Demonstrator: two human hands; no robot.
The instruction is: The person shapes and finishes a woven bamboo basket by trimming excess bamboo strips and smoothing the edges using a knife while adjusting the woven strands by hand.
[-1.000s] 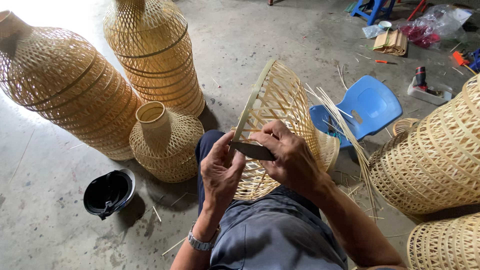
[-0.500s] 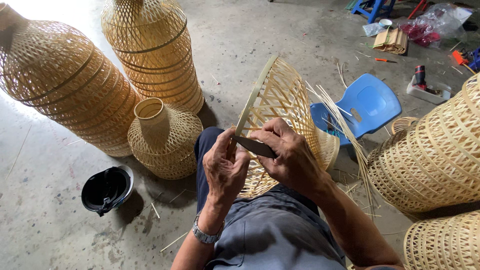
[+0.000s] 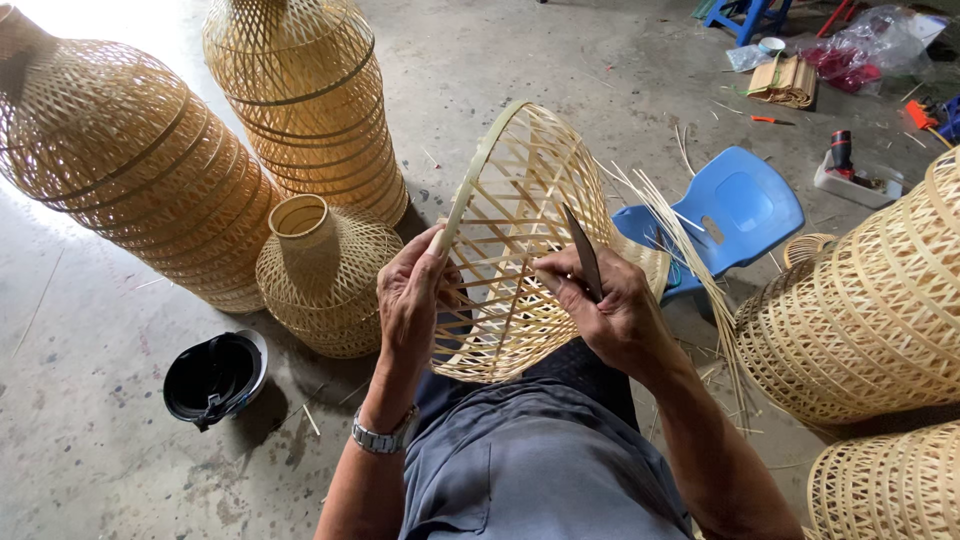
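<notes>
Gripping the woven bamboo frame (image 3: pixel 520 240) by its rim with left hand (image 3: pixel 415 295); clenching a dark knife (image 3: pixel 583 250) (blade up) in right hand (image 3: pixel 600 300), just beside.

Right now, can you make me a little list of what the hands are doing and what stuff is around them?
Left hand: grips the rim of a half-woven bamboo basket resting on the lap.
Right hand: holds a dark knife blade against the basket's lattice.
Loose ends: thin bamboo strips stick out of the basket to the right.
Nearby left: small woven vase-shaped basket, two tall woven baskets, black helmet.
Nearby right: blue plastic chair, more woven baskets.
Ground: concrete floor.
</notes>
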